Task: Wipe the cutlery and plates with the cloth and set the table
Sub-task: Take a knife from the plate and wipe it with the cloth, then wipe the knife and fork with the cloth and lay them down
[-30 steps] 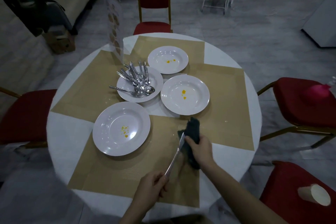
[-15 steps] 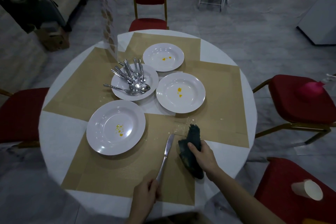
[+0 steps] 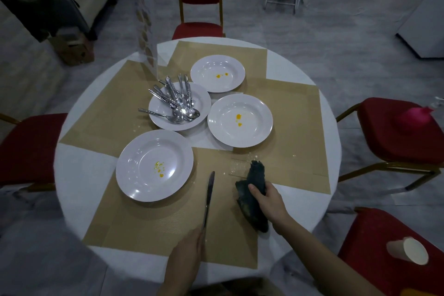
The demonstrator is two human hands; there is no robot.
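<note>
Now laying the long silver table knife (image 3: 208, 199) flat on the tan woven placemat (image 3: 153, 223), left hand (image 3: 186, 256) pinching its handle, beside the near white plate (image 3: 154, 165). Right hand (image 3: 268, 202) squeezing the dark green cloth (image 3: 252, 196), ready for wiping.

Dim room, cool cast. Soft overhead glints on white plates (image 3: 240, 119) and cutlery (image 3: 179, 103). Faint shadows. Wide-angle bending and vignette toward corners; lower-left edge smeared, out of focus.
</note>
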